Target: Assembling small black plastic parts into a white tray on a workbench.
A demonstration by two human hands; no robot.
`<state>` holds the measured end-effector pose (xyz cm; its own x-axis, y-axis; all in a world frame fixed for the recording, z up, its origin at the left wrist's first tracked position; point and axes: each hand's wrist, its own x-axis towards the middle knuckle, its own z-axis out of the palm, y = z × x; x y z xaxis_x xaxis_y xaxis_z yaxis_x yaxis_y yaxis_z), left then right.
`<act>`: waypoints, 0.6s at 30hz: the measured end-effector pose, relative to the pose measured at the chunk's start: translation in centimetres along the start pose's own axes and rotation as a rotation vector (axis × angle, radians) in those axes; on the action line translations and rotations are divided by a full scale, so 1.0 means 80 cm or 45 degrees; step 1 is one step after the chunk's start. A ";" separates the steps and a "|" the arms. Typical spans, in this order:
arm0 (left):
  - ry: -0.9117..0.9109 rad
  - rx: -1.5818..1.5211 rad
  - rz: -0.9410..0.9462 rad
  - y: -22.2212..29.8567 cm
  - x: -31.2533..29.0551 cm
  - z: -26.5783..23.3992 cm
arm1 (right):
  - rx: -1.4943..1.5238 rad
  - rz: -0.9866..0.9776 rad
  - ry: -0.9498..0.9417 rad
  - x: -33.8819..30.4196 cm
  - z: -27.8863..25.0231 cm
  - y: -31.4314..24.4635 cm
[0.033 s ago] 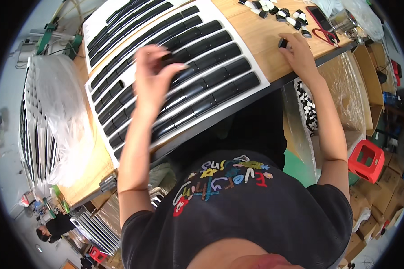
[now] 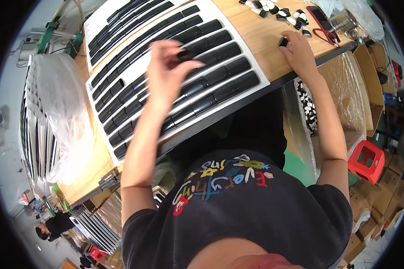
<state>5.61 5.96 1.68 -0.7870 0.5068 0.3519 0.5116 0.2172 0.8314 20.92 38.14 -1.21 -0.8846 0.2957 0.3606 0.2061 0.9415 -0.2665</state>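
My left hand [image 2: 164, 74] hovers over a white tray [image 2: 263, 77] filled with rows of glossy black tubes [image 2: 235, 84]. Its thumb and fingers are apart, slightly blurred, and a dark tube end shows between them. Beside it, one row has a white gap, with the open end of a black tube [image 2: 121, 83] at the gap's left. Near the table's right edge, my right hand [image 2: 299, 53] pinches a small black cap [image 2: 283, 42] between thumb and fingers. Beyond that hand lies a loose group of black and white caps [image 2: 293, 20].
A phone [image 2: 319, 19] with a red strap lies at the far right, near a clear jar [image 2: 343, 22]. Below the right table edge, a plastic-lined box holds many caps [image 2: 308, 107]. Plastic-wrapped stacked trays [image 2: 36, 130] stand left. A red stool [image 2: 366, 161] stands right.
My left hand has moved right across the tray, baring more of the white gap and the tubes on its left. My right hand stays almost in place with the cap.
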 end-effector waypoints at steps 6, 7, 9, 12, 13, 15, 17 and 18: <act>-0.139 -0.283 -0.098 0.047 0.016 0.117 | -0.002 0.214 -0.317 0.018 -0.009 -0.019; -0.174 -0.353 -0.117 0.049 0.019 0.128 | 0.002 0.224 -0.312 0.019 -0.010 -0.014; -0.199 -0.364 -0.116 0.046 0.022 0.149 | -0.113 -0.305 -0.280 0.025 -0.013 -0.004; -0.249 -0.576 -0.188 0.033 0.021 0.172 | -0.022 -0.286 -0.249 0.025 -0.012 -0.012; -0.247 -0.568 -0.193 0.035 0.021 0.174 | 0.083 -0.218 -0.154 0.024 -0.018 -0.024; -0.228 -0.647 -0.275 0.042 0.023 0.177 | 0.520 -0.089 -0.232 0.016 -0.054 -0.049; -0.355 -0.433 -0.235 0.061 0.028 0.173 | 0.955 0.061 -0.316 0.002 -0.065 -0.061; -0.382 -0.390 -0.211 0.069 0.031 0.174 | 0.856 0.039 -0.249 -0.001 -0.064 -0.063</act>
<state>11.25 20.03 1.13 -0.6920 0.7149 0.1007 0.2261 0.0821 0.9706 22.13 34.18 4.69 -0.9546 0.2267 0.1931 -0.0153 0.6103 -0.7920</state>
